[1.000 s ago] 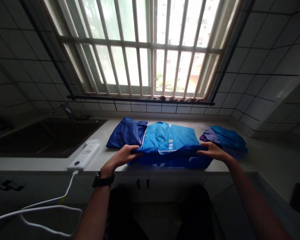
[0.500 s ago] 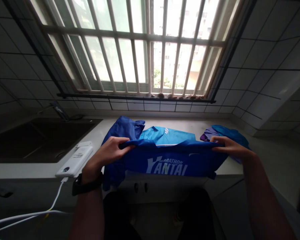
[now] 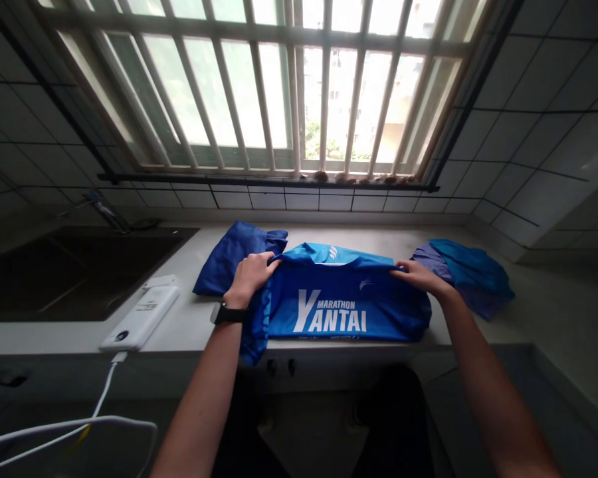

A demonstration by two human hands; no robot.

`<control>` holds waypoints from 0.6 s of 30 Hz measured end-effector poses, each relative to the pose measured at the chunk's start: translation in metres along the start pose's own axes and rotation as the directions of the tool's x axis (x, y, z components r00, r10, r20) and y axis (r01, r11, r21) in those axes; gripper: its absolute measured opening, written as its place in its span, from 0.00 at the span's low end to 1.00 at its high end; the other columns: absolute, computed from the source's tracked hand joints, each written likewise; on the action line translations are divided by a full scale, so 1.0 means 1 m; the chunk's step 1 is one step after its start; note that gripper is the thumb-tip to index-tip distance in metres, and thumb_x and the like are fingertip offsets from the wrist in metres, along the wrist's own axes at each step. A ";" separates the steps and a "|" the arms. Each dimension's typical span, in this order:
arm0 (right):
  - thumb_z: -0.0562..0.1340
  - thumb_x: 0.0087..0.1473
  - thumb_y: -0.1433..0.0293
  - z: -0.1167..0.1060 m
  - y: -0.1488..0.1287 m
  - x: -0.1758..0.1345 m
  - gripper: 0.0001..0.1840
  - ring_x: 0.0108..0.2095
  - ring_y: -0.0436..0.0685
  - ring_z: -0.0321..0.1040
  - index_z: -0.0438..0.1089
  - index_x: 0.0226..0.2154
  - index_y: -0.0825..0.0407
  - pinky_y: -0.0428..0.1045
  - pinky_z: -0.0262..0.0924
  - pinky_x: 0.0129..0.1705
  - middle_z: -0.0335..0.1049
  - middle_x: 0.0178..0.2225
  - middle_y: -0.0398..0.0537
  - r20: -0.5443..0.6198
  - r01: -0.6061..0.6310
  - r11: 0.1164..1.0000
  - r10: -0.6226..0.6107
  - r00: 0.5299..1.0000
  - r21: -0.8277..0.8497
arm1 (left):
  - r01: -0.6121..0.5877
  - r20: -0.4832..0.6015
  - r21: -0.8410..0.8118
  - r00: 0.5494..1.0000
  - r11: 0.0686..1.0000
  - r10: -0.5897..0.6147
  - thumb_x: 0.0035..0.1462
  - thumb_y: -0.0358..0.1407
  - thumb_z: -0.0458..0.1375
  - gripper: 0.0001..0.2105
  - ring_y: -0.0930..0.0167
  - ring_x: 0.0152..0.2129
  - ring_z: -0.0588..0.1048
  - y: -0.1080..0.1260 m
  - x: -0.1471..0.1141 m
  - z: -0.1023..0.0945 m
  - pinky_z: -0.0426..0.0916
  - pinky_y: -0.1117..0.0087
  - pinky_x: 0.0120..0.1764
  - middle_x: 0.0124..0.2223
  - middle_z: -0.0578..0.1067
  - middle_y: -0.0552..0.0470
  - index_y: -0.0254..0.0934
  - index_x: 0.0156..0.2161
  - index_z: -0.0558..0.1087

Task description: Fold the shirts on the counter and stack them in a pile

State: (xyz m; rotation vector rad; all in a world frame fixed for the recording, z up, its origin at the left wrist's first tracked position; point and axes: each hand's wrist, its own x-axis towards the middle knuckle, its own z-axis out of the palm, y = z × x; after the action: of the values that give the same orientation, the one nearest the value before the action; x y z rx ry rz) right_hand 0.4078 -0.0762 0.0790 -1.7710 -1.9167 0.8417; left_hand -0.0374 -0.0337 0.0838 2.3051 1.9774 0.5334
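Observation:
A blue sports shirt with white "Marathon Yantai" lettering lies spread across the front of the counter, lighter blue showing at its back edge. My left hand pinches its upper left corner, and a black watch is on that wrist. At the upper right corner, my right hand grips the fabric between thumb and fingers. One sleeve hangs over the counter's front edge below my left hand. A folded dark blue garment rests just behind my left hand. Beyond my right hand sits a bundle of teal and purple cloth.
A white power bank with a white cable stands on the counter at left. Further left is a dark sink with a faucet. A barred window rises behind.
The shirt has come down flatter onto the counter, so its lettering now shows fully. Both hands have moved inward and slightly back, still holding its corners.

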 end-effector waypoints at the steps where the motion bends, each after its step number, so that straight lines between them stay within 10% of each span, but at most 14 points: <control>1: 0.63 0.54 0.41 0.001 0.001 0.004 0.29 0.31 0.59 0.69 0.75 0.29 0.51 0.53 0.66 0.35 0.75 0.30 0.51 0.118 -0.034 0.999 0.039 0.992 -0.041 | -0.019 0.000 0.028 1.000 0.999 0.019 0.67 0.44 0.55 0.14 0.57 0.41 0.80 0.001 0.003 0.009 0.69 0.66 0.37 0.45 0.82 0.41 0.40 0.47 0.80; 4: 0.46 0.68 0.44 0.007 -0.001 0.022 0.37 0.36 0.62 0.74 0.78 0.29 0.52 0.57 0.70 0.43 0.80 0.36 0.58 0.217 -0.081 0.991 0.101 0.971 -0.103 | -0.120 -0.032 0.073 0.992 0.990 0.123 0.68 0.38 0.52 0.12 0.60 0.46 0.77 -0.001 0.004 0.039 0.69 0.68 0.37 0.48 0.80 0.42 0.39 0.46 0.78; 9: 0.60 0.64 0.59 0.027 -0.015 0.069 0.18 0.50 0.65 0.74 0.79 0.46 0.51 0.57 0.63 0.60 0.80 0.46 0.58 -0.295 -0.110 0.958 0.029 0.955 -0.263 | -0.227 -0.070 0.074 0.970 0.971 0.233 0.67 0.36 0.51 0.11 0.59 0.43 0.76 -0.014 -0.001 0.067 0.70 0.64 0.43 0.42 0.79 0.40 0.37 0.42 0.76; 15: 0.64 0.50 0.72 0.045 -0.022 0.076 0.13 0.47 0.63 0.75 0.81 0.39 0.52 0.53 0.66 0.55 0.79 0.46 0.55 -0.169 0.074 0.966 -0.119 0.978 -0.247 | -0.305 -0.100 -0.027 0.948 0.952 0.301 0.60 0.34 0.54 0.08 0.58 0.43 0.77 -0.019 -0.004 0.062 0.69 0.58 0.48 0.42 0.79 0.41 0.38 0.38 0.76; 18: 0.63 0.45 0.72 0.039 -0.024 0.051 0.09 0.49 0.64 0.73 0.81 0.26 0.51 0.55 0.64 0.58 0.78 0.47 0.53 0.081 0.295 0.947 -0.286 0.955 -0.126 | -0.404 -0.071 -0.187 0.915 0.895 0.398 0.54 0.34 0.55 0.07 0.58 0.48 0.77 -0.021 -0.006 0.057 0.67 0.56 0.55 0.48 0.81 0.42 0.39 0.32 0.76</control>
State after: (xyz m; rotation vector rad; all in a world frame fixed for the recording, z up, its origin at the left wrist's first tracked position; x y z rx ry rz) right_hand 0.3584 -0.0323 0.0604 -1.4949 -2.2538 0.6805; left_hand -0.0415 -0.0255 0.0236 2.5892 1.3746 0.7564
